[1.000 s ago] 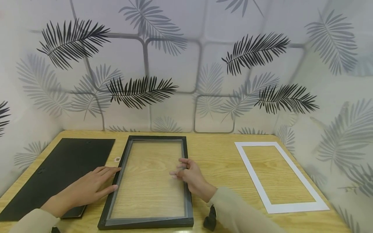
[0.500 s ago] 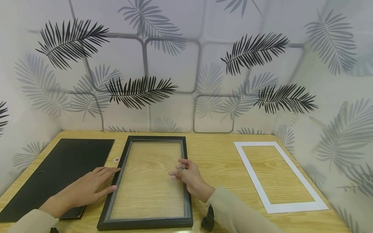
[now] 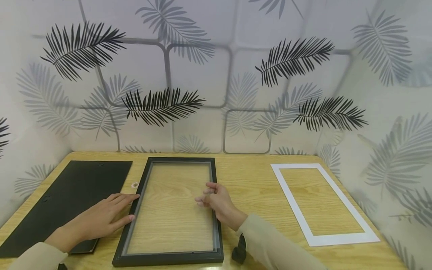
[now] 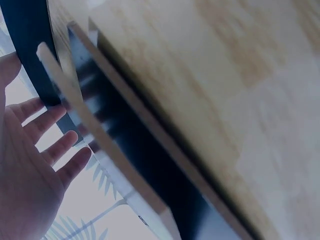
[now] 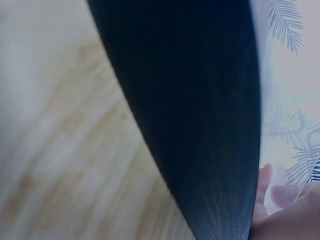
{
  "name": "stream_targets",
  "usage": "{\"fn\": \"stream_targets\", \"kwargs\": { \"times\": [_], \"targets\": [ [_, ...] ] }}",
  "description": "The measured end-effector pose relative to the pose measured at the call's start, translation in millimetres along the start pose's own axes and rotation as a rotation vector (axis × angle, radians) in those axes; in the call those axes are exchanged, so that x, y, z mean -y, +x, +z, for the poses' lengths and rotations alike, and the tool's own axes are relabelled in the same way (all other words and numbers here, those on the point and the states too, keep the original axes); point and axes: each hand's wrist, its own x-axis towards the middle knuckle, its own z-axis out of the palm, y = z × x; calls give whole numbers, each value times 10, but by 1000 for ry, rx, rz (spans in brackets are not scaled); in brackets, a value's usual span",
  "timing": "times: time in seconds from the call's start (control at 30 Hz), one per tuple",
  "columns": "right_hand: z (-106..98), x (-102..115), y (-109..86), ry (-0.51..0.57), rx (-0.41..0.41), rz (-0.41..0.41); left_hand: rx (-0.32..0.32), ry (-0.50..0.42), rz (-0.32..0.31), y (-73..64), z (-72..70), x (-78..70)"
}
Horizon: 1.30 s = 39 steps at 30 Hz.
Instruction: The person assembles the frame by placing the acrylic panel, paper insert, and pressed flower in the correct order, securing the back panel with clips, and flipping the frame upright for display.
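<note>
A black picture frame [image 3: 168, 258] lies on the wooden table in the head view, with a clear pane [image 3: 175, 217] inside it. My left hand [image 3: 98, 219] rests at its left side, fingers extended to the rim and thumb apart. The left wrist view shows this hand [image 4: 30, 160] with spread fingers beside the dark rim. Reaching over the right side of the frame is my right hand [image 3: 221, 204], its fingers loosely bent above the pane and faintly mirrored in it. In the right wrist view the frame's dark side [image 5: 200, 110] hides most of that hand [image 5: 290, 215].
A black backing board [image 3: 77, 195] lies left of the frame, partly under my left forearm. To the right is a white mat border [image 3: 305, 221]. A small flower-like piece [image 3: 135, 185] sits between board and frame. A leaf-patterned curtain [image 3: 202, 75] rises behind the table.
The pane's near edge, which slanted over the frame's bottom rim, now sits lower and in line inside it. Both hands have stayed almost where they were.
</note>
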Motion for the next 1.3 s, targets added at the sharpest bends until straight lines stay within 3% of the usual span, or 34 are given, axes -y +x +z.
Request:
{"fn": "stream_targets", "kwargs": {
  "times": [0.73,1.3],
  "targets": [
    [51,41,53,-93,-20,5,16,7,32,-14,-50,16],
    [66,-3,16,-405,-21,-71,18,10,25,-7,-38,14]
  ]
}}
